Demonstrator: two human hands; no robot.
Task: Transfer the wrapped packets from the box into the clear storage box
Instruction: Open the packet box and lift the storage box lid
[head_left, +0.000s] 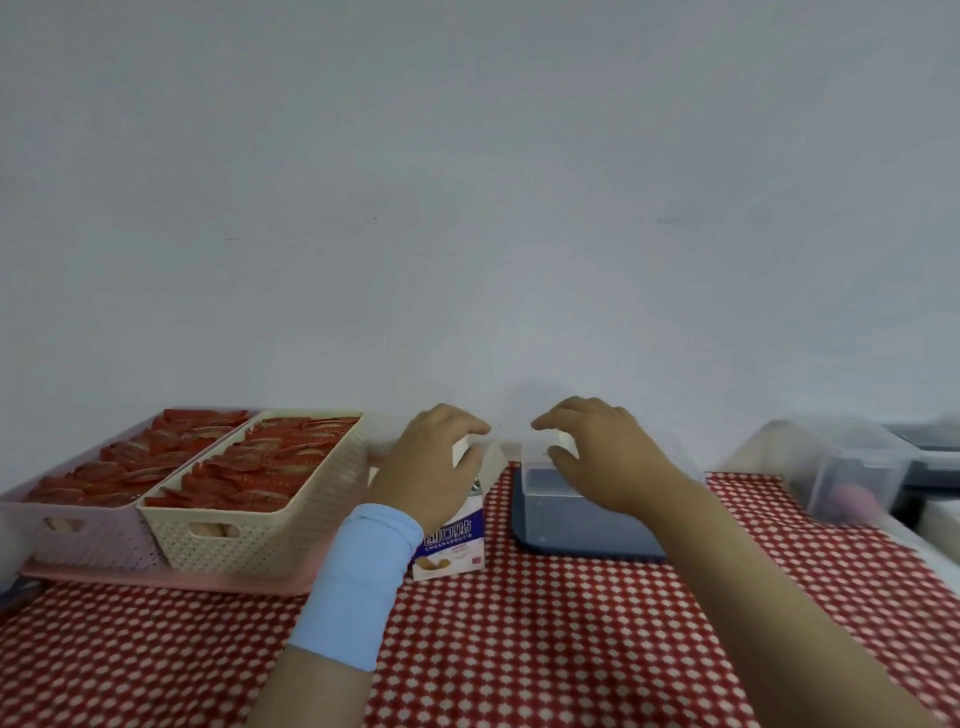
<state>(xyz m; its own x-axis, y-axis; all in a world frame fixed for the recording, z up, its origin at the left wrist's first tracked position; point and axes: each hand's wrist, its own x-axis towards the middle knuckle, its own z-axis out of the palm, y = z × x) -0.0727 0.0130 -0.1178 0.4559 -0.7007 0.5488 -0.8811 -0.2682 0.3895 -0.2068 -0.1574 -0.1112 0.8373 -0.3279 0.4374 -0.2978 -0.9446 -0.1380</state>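
Two hands work low in the frame, above a red checked tablecloth (571, 649) that fills the bottom edge. Just above it, left of centre, a blue wristband (358, 577) wraps the left forearm. Past that stands the small white and purple box (452, 545), upright. Right of it, near but apart, sits the clear storage box (571, 514), its base greyish blue.

The likely trouble is that both hands are raised at once and close together. A packet let go early could drop into the gap between the two boxes and land on the cloth. The light carton could also tip if the left wrist brushes it on the way across. The wrappers look slick, so a loose pinch may slip.

The left hand (431, 462), above the carton, has its fingers curled narrowly round a white packet (464, 447). The right hand (608, 452), over the rim of the clear storage box, pinches what I judge to be a second white packet (565, 441) between thumb and fingers, though blur leaves that unsure. Neither hand is spread wide.

Farther back, at the left of the frame, a cream basket (260, 535) and a pink basket (88, 530) hold rows of red packets (270, 462). At the far right stands another clear container (852, 467), blurred. A pale wall (467, 182) fills the upper frame.
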